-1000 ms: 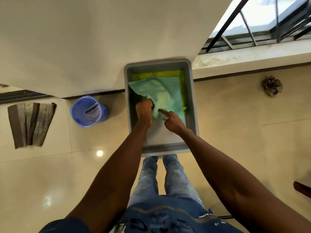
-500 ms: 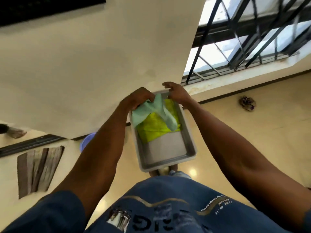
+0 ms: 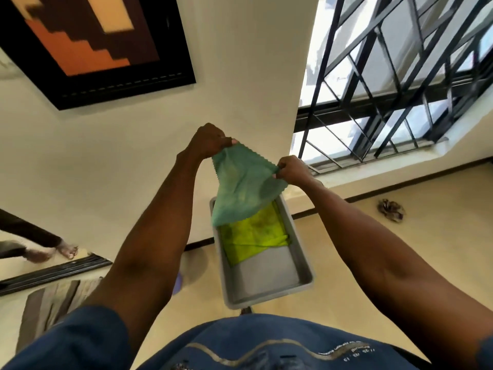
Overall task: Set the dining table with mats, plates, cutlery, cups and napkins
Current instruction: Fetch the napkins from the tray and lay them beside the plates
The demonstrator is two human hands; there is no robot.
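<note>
Pinching soft teal cloth (image 3: 241, 182), zigzag-edged, draped

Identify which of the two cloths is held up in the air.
The teal green cloth: the left hand and right hand pinch its top corners, so it hangs above the grey tray, while the yellow-green cloth lies flat inside.

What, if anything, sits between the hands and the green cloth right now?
Nothing visible. The left hand and right hand each pinch an upper corner of the green cloth, held up above the grey tray.
</note>
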